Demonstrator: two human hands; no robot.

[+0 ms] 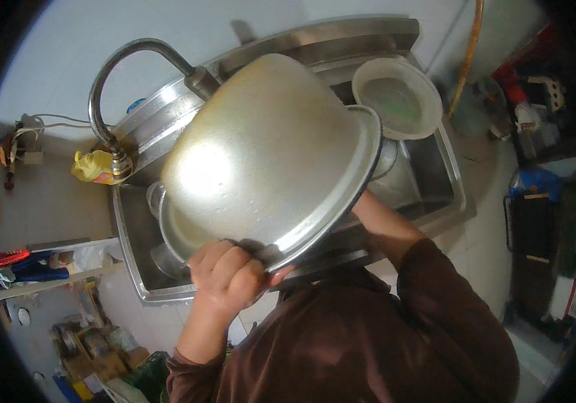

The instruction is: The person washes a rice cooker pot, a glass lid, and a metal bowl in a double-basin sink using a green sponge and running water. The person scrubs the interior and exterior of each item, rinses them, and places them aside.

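Observation:
A large silver metal pot (268, 151) is held tilted over the sink, its rounded outside facing up. My left hand (230, 274) grips the near part of its rim, fingers curled over the edge. Loop handles show at the pot's left and right sides. My right forearm reaches behind the pot's right side, where the hand is hidden. Below the pot lies a stainless steel sink (129, 264) with basin areas visible at both sides. A curved metal faucet (97, 95) arches at the left. The inside of the pot is turned away from view.
A whitish plastic basin (431, 103) containing cloudy liquid stands at the sink's back right. A yellow plastic bottle (91, 166) is beside the faucet's end. A shelf (96, 247) with bags is at left, cardboard boxes (109, 365) lower left. Stored items line the right side.

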